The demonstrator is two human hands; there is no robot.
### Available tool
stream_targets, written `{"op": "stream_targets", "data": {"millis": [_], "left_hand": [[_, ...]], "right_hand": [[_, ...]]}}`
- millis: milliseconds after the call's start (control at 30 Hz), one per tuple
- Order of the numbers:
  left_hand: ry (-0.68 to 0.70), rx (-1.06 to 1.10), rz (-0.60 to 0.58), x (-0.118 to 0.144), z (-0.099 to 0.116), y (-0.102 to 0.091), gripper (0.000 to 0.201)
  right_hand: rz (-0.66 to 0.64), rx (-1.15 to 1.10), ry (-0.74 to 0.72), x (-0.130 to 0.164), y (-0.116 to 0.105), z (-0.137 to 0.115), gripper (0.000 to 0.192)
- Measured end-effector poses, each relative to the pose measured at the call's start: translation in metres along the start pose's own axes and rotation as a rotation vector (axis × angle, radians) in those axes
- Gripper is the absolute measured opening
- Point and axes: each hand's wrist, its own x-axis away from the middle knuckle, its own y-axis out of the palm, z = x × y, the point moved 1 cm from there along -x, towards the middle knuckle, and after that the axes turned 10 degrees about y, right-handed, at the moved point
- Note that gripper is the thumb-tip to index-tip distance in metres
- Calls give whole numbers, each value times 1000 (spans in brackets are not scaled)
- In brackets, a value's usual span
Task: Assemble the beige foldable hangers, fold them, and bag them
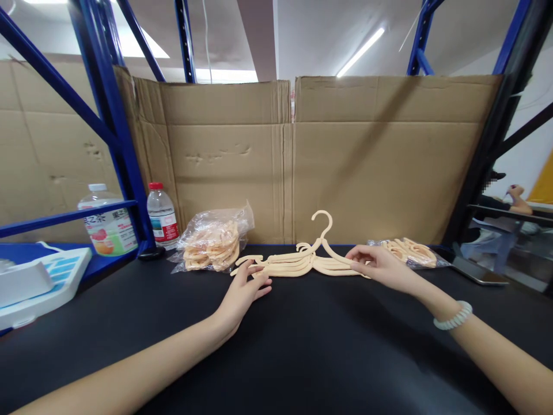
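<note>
A small stack of peach plastic hangers (pixel 302 262) lies on the black table (pixel 302 346) near the cardboard wall, one hook (pixel 323 222) sticking up. My left hand (pixel 244 291) rests at the stack's left end, fingertips touching the hanger arm. My right hand (pixel 380 266) pinches the right end of the stack between thumb and fingers. A white bead bracelet (pixel 453 317) circles my right wrist.
A clear bag of hangers (pixel 213 242) sits left of the stack, another bag (pixel 410 252) to the right. Two bottles (pixel 162 216) (pixel 108 222) stand by a blue rack post (pixel 116 132). A white device (pixel 38 282) is far left, a phone (pixel 477 271) at right; another person (pixel 510 202) is beyond.
</note>
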Motion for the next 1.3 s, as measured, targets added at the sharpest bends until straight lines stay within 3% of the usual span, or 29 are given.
{"op": "stream_targets", "data": {"millis": [100,200,300,367,600,800,933,1100,1300], "left_hand": [[87,-62,-71,2,-2,0,62],[200,-183,-228,5,-3,0,70],[283,-325,-403,5,-4,-1,60],[312,-410,-459,3,-4,-2,50],[257,-387,-377,1,3,0,45],[230,-345,-369,2,2,1,47],[234,-345,-363,0,0,0,49],[227,-337,-357,0,1,0,48],[219,-300,-342,1,0,-1,48]], "right_hand": [[-42,28,-28,3,3,-4,25],[-55,53,-46,6,8,-4,23],[-81,61,-58,7,12,-4,20],[-90,80,-66,7,13,-4,17],[107,468,-285,5,7,-1,12],[268,657,-147,9,6,-2,16],[277,698,-202,9,9,-2,19],[257,446,-211,5,14,2,15],[159,34,-48,-1,19,7,26]]}}
